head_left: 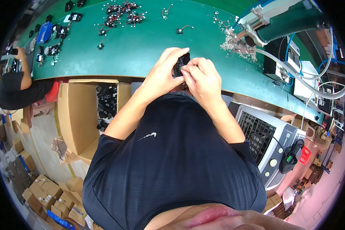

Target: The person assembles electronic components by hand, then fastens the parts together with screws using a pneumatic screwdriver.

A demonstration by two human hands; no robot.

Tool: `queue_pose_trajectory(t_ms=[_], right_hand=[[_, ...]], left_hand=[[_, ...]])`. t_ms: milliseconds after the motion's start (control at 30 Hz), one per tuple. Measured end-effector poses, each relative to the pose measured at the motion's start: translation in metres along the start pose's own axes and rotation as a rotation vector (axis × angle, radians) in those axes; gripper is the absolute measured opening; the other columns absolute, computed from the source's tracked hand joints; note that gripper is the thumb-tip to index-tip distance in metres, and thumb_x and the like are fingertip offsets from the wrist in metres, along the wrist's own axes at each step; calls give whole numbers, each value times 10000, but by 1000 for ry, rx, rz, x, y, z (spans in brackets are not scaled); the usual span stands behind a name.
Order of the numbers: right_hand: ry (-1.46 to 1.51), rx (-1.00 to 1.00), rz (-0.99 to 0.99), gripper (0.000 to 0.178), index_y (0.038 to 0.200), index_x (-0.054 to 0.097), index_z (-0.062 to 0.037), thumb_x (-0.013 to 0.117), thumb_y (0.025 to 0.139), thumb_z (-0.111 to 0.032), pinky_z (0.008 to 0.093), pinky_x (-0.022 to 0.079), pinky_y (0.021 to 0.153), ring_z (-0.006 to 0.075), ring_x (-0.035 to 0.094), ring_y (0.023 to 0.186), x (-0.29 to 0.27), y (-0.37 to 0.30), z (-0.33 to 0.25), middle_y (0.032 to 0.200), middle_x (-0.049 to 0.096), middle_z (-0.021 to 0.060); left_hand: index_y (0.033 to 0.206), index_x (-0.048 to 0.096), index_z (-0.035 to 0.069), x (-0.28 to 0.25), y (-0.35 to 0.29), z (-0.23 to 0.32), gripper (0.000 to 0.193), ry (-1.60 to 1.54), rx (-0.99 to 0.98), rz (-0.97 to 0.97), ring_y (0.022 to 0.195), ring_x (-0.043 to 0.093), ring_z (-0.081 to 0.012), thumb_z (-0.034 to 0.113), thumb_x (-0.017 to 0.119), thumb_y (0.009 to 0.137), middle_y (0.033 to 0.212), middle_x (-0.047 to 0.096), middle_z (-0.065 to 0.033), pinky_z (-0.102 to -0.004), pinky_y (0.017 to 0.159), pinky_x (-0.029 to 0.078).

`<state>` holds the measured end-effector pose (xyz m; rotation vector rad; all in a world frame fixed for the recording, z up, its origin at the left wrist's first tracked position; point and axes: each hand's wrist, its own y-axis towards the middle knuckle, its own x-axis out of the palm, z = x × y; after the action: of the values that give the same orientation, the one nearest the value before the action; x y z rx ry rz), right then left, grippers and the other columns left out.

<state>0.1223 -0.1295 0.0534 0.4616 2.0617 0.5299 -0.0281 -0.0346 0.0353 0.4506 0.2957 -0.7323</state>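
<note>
A small black plastic housing point(183, 61) is held up over the near edge of the green table. My left hand point(161, 74) grips it from the left, with the thumb below and the fingers behind its top. At the housing's right side, the fingers of my right hand point(204, 81) are pinched together against it. Whatever sits between those fingertips is hidden. Farther back on the table lie a pile of black parts with red and black wires point(120, 15) and a single wired part point(180, 30).
At the right, a clamped machine point(257, 27) with hoses stands over scattered small metal pieces point(237, 50). An open cardboard box point(74, 115) of black parts is below the table on my left, an air cooler point(262, 134) on my right. Another person point(13, 88) works at far left by a blue tray point(45, 32).
</note>
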Motion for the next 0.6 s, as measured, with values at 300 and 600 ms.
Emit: queue_pose_trajectory(t_ms=[300,600], right_hand=[[-77,122,-50,139,908,726,-77,787,783,-78,410,492,708,270,568,812,0,2,-6,893,572,63],[-149,113,-50,116,898,716,-51,773,809,-99,415,491,715,275,562,810,-2,5,-2,884,565,73]], left_hand=[[1456,540,83,5,7,-2,796,141,90,55,1112,639,-281,-1,841,724,1318,610,-139,-361,865,556],[1308,608,48,5,22,-9,740,206,258,104,1148,616,-351,40,886,622,1237,658,-148,-444,974,525]])
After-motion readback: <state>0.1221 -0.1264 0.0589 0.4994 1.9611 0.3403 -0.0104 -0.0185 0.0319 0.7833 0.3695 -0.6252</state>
